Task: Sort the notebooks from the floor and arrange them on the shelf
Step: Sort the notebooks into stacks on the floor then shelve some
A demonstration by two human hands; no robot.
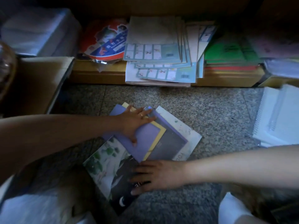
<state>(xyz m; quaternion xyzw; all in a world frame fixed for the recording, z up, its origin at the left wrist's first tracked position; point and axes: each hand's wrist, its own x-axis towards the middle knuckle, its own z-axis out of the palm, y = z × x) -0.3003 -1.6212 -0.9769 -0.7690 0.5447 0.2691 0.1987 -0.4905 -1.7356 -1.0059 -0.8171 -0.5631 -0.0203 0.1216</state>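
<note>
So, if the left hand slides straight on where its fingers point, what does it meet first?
Probably the white notebook, at its upper corner, just past the left hand; beyond that, it seems, only bare floor.

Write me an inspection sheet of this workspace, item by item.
Surface: speckled stone floor, dimly lit.
Job's things: fanned notebook pile on the floor, purple notebook on top; blue notebooks and green notebooks on the shelf.
Clutter: cardboard box at left; spiral pads at right; red packet on the shelf.
Hands: left hand flat on the purple notebook; right hand flat on the dark notebook.
Cables: nothing seen.
Surroundings: wrapped paper bundles at upper left.
</note>
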